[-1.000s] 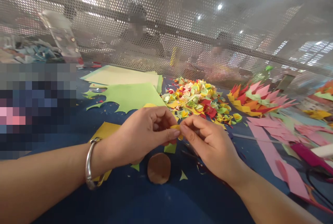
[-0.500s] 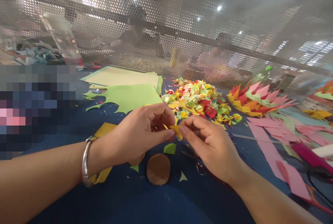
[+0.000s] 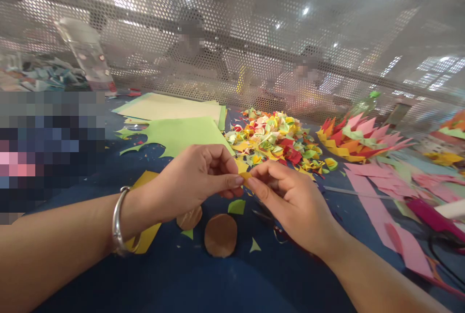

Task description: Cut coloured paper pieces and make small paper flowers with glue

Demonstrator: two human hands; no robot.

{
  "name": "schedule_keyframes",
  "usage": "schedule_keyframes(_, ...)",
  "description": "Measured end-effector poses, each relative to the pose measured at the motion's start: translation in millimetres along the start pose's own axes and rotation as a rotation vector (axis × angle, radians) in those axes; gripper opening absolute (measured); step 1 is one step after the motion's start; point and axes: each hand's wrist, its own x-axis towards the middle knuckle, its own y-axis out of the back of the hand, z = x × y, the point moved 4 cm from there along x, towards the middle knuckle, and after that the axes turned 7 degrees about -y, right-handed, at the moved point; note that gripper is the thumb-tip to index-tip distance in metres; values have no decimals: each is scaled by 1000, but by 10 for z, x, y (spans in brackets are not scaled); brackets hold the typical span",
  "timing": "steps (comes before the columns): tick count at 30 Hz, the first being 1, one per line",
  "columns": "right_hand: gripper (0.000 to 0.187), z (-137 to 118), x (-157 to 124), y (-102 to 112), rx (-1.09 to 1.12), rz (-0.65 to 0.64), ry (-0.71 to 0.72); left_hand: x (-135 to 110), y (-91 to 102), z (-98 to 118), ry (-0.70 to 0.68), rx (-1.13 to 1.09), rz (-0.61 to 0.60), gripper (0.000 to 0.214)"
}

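Between my fingertips is a small yellow paper piece. My left hand, with a silver bangle at the wrist, pinches its left side between thumb and fingers. My right hand pinches the right side of the same piece. Below them on the dark blue table lie a round brown disc, a second brown disc partly under my left hand, and a green paper scrap. Scissors lie half hidden beneath my right hand. A yellow paper sheet rests under my left wrist.
Past my hands are a green sheet with cut edges, stacked pale paper and a heap of folded paper pieces. Pointed paper crowns, pink strips and a magenta tool with a cord are at right. A perforated screen stands behind.
My left hand has shifted slightly left and its fingers have drawn in, uncovering more of the second brown disc. The yellow piece stays pinched between both hands, now at a different angle.
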Motion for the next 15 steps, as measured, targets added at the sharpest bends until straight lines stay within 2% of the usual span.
schedule_keyframes(5, 20, 37, 13, -7, -4, -11, -20, -24, -29, 30, 39, -68, 46, 30)
schedule_keyframes(15, 23, 41, 8, -13, -52, -4, -9, -7, -28, -54, 46, -105, 9, 26)
